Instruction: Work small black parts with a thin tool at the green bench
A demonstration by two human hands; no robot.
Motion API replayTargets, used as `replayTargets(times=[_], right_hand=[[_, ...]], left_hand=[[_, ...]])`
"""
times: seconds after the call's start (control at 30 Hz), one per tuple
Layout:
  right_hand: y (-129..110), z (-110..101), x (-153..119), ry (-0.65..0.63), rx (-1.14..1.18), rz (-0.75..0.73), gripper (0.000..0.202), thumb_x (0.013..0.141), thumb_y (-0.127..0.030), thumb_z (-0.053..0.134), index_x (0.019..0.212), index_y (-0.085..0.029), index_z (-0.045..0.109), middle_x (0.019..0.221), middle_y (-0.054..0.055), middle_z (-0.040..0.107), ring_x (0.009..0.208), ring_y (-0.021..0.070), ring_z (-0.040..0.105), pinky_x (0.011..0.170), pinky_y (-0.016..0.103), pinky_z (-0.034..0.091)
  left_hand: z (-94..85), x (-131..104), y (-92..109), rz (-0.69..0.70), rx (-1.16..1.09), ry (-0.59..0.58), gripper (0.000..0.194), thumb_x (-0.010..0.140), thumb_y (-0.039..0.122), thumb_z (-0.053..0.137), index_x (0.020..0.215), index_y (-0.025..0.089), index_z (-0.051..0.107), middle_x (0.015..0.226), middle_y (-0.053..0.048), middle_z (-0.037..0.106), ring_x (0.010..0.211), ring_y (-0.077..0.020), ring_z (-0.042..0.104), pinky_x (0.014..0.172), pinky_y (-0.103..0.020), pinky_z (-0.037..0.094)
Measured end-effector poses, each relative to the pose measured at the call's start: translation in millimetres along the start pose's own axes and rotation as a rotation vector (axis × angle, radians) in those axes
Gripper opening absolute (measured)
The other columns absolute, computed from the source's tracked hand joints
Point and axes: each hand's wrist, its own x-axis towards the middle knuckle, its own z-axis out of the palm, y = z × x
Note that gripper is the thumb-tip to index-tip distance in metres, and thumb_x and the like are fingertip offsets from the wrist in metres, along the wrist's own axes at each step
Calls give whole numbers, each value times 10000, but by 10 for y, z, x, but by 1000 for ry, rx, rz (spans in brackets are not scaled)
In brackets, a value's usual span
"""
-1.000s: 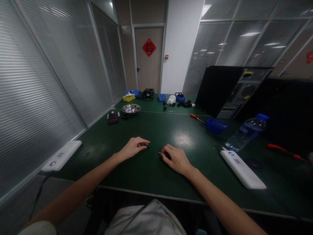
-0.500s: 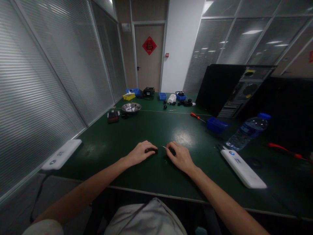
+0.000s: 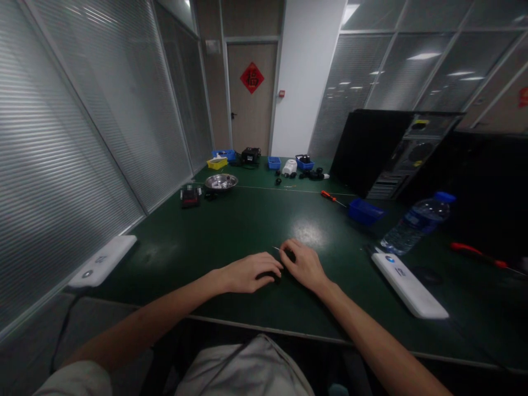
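On the green table (image 3: 239,220), my left hand (image 3: 256,272) lies near the front edge, its fingers curved around a small black object (image 3: 274,276) that is mostly hidden. Just to its right is my right hand (image 3: 300,263), closed around a dark thing (image 3: 291,255) under the fingers. A thin pale tip (image 3: 276,248) sticks out to the left from my right hand. The fingertips of my two hands are close together. Both held things are too dark and small to name.
A white device (image 3: 408,283) and a tilted water bottle (image 3: 418,223) are at the right, near a blue bin (image 3: 365,212) and an orange screwdriver (image 3: 329,196). A metal bowl (image 3: 221,182) stands farther back. Another white device (image 3: 103,261) lies left.
My left hand has moved right and nearer to the front edge, closer to my right hand, with the black object at its fingers. My right hand has barely moved.
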Motion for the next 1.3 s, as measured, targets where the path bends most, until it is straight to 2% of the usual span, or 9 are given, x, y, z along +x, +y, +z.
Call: replayTargets(times=[0.13, 0.23, 0.33, 0.5, 0.6, 0.67, 0.87, 1.0, 1.3], right_hand=[[6, 5, 4, -9, -7, 2, 184, 1027, -362, 498, 990, -248, 638, 962, 13, 681, 792, 171, 640, 688, 284, 420], [2, -9, 5, -20, -3, 7, 193, 1028, -376, 498, 1002, -251, 643, 962, 15, 682, 773, 170, 633, 686, 286, 420], [-14, -36, 2, -37, 16, 9, 196, 1030, -373, 498, 1004, -247, 646, 968, 14, 678, 759, 165, 624, 686, 284, 422], [-44, -73, 6, -56, 23, 20, 194, 1029, -366, 497, 1019, -248, 651, 988, 16, 677, 762, 162, 623, 675, 279, 425], [-48, -75, 7, -62, 19, 19, 200, 1030, -373, 496, 1018, -249, 652, 988, 15, 676, 753, 160, 620, 676, 279, 429], [-45, -70, 4, -61, 14, 13, 200, 1029, -373, 497, 1012, -247, 651, 979, 16, 676, 762, 163, 623, 678, 279, 427], [-31, -36, 5, -51, 8, 9, 187, 1024, -366, 504, 993, -245, 643, 967, 13, 680, 776, 168, 629, 696, 278, 418], [-27, -26, 14, -50, 12, 15, 189, 1024, -366, 499, 995, -248, 644, 965, 13, 681, 779, 172, 631, 692, 281, 410], [-7, -38, 2, -52, 16, 5, 194, 1030, -375, 494, 1011, -251, 641, 984, 9, 678, 755, 160, 625, 699, 283, 421]], left_hand=[[-50, -64, -81, 38, 118, -64, 285, 1034, 202, 486, 1272, 207, 645, 1241, -100, 699, 1201, -218, 612, 1100, -391, 442], [-245, -275, -315, -71, 219, -21, 305, 1046, 239, 458, 1287, 207, 641, 1250, -107, 685, 1176, -218, 618, 1064, -376, 463], [-614, -689, -701, -323, 312, 103, 330, 1042, 297, 461, 1312, 228, 639, 1280, -98, 666, 1188, -224, 611, 1049, -385, 475], [-1312, -1635, -1368, -781, 555, 284, 416, 1004, 384, 445, 1309, 189, 650, 1323, -120, 657, 1233, -274, 590, 1103, -427, 438], [-1544, -2087, -1612, -881, 656, 331, 455, 977, 413, 437, 1284, 176, 675, 1303, -121, 679, 1211, -285, 606, 1100, -413, 438], [-1605, -2257, -1704, -915, 674, 355, 475, 968, 440, 437, 1273, 181, 692, 1298, -113, 690, 1200, -282, 617, 1098, -401, 440], [-1620, -2321, -1763, -965, 645, 417, 539, 973, 527, 404, 1224, 187, 738, 1277, -113, 713, 1173, -298, 641, 1078, -406, 461], [-1643, -2339, -1745, -945, 559, 443, 516, 923, 545, 482, 1211, 206, 744, 1270, -100, 718, 1147, -290, 656, 1049, -390, 484], [-1862, -2266, -1816, -1159, 197, 450, 411, 748, 406, 701, 1104, 214, 768, 1115, -58, 778, 1036, -248, 708, 947, -328, 538]])
